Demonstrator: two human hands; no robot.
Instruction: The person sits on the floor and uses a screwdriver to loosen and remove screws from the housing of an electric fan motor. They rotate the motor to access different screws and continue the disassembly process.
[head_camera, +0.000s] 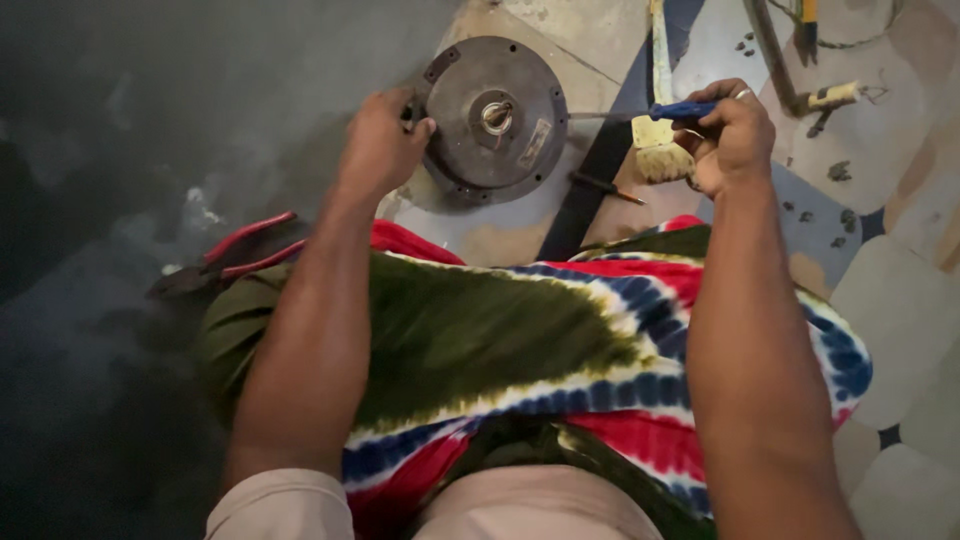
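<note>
Left hand (380, 145) fingers clamped on round motor housing (492, 118) rim; right hand (733, 135) fingers clamped on blue-handled screwdriver (640, 113), lying level, tip toward housing

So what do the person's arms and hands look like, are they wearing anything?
Both arms are bare from the elbow down, with no gloves. Short, pale beige sleeves show at the bottom edge. The right hand wears a thin silver-coloured ring on one finger. The left hand shows no ring or watch.

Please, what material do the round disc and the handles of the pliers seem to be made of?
The round disc looks like dull grey metal, matte and worn, with a shinier hub. The pliers seem to have red plastic or rubber handle covers; the jaws are too dark to judge.
</note>
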